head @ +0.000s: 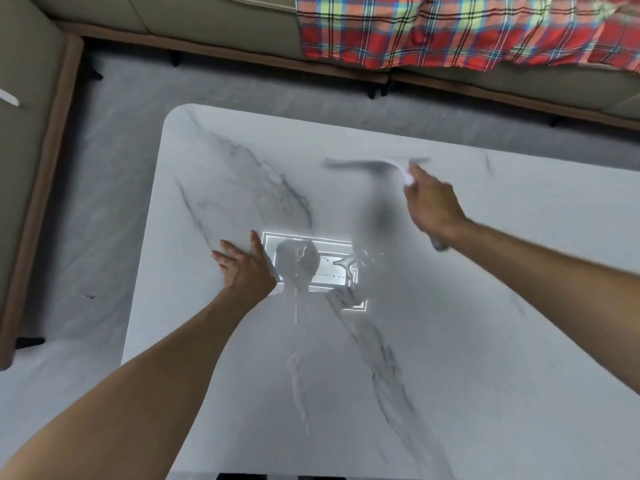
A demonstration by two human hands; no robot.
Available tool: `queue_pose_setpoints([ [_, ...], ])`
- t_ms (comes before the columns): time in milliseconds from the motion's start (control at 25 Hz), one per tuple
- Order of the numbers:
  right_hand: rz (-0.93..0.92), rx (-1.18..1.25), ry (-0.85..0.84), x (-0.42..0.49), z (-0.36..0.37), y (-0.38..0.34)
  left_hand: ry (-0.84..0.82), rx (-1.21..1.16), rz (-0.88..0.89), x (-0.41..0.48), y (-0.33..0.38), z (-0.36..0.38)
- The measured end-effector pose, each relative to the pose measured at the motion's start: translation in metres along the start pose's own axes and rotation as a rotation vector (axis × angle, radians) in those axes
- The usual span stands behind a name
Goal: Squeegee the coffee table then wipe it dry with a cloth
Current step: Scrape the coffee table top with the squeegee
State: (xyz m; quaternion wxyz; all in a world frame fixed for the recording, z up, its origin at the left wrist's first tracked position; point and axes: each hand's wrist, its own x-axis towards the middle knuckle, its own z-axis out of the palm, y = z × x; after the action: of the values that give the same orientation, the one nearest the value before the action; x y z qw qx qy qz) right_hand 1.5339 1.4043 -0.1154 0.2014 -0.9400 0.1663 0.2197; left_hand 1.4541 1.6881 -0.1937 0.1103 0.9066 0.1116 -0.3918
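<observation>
Left forearm sits lowest in view. Left hand [244,268] lies flat on the coffee table [485,341] near its middle, fingers spread, holding nothing. Right hand [433,206] grips the squeegee [375,163] by its handle, blade toward the table's far edge; blur hides whether it touches. Squeegee is probably light, with a stiff handle and soft rubber lip, so the handle is the right hold. Wet streaks [298,379] run from the table's middle to its near edge; the top is likely slick. No containers or cloth visible. Plaid blanket [450,29] lies beyond the table's far edge.
</observation>
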Motion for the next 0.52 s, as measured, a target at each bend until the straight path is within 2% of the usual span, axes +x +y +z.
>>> queue_pose_setpoints([
  [120,0.064,0.139,-0.036,0.037,0.034,-0.067,0.011,-0.004,0.009,-0.001,-0.011,0.005],
  [160,0.038,0.130,-0.035,0.033,0.049,-0.081,0.018,-0.008,0.022,-0.002,-0.015,0.008],
  [240,-0.126,0.008,-0.037,0.004,0.075,-0.088,0.023,-0.031,0.041,-0.003,-0.021,0.010],
  [360,-0.405,-0.136,-0.107,-0.058,0.100,-0.051,0.111,-0.118,0.109,-0.012,-0.036,0.008],
  [440,-0.426,-0.196,-0.120,-0.088,0.101,-0.008,0.185,-0.118,0.214,-0.025,-0.050,0.016],
  [520,-0.382,-0.267,-0.136,-0.114,0.092,0.039,0.200,-0.115,0.188,-0.047,-0.063,0.033],
])
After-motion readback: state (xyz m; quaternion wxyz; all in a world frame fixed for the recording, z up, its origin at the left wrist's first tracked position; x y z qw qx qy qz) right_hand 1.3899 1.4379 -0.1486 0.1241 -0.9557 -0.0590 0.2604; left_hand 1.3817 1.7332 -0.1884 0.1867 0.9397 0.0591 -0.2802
